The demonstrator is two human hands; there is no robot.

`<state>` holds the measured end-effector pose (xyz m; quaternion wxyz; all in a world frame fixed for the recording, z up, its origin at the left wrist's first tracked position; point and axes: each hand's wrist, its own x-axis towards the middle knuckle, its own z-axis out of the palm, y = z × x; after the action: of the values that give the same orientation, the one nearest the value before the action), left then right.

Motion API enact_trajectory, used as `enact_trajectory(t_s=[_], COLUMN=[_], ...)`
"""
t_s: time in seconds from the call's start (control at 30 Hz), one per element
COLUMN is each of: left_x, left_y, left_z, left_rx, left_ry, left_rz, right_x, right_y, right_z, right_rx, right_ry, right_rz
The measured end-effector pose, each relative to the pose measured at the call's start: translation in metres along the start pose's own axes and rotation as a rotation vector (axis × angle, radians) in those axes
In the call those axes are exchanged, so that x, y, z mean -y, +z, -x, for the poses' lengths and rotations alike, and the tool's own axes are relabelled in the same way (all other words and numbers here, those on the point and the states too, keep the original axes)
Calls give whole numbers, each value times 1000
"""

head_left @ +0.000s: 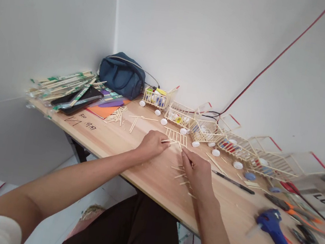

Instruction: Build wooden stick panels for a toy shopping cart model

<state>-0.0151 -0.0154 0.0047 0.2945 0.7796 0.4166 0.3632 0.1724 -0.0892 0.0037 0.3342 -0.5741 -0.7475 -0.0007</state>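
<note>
My left hand [152, 147] pinches a thin wooden stick [173, 142] between thumb and fingers, just above the table. My right hand [199, 174] is closed on another short wooden stick [180, 145]; the two sticks come close at their tips, and I cannot tell whether they touch. Right behind them lies a small ladder-like panel [176, 136] of glued sticks. A row of short sticks [180, 176] lies partly hidden under my right hand. Several miniature stick-built shopping carts [206, 131] with white round wheels stand in a line along the wall.
On the wooden table [143, 168], a blue glue gun [282, 242], orange-handled pliers [290, 208] and a black pen [234, 182] lie to the right. Leftward are a stick pile [116, 115], wrapped chopsticks [61, 82] and a blue pouch [122, 75]. A red cable [268, 66] hangs along the wall.
</note>
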Motion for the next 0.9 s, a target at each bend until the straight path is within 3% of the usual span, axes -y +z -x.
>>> enact_trajectory(t_s=[0.9], left_x=[0], left_y=[-1], left_z=[0], left_rx=[6], left_ry=[20], left_rz=[-29], right_x=[-1], right_y=[1], right_z=[0], right_rx=[-5], right_ry=[5], right_rz=[-10])
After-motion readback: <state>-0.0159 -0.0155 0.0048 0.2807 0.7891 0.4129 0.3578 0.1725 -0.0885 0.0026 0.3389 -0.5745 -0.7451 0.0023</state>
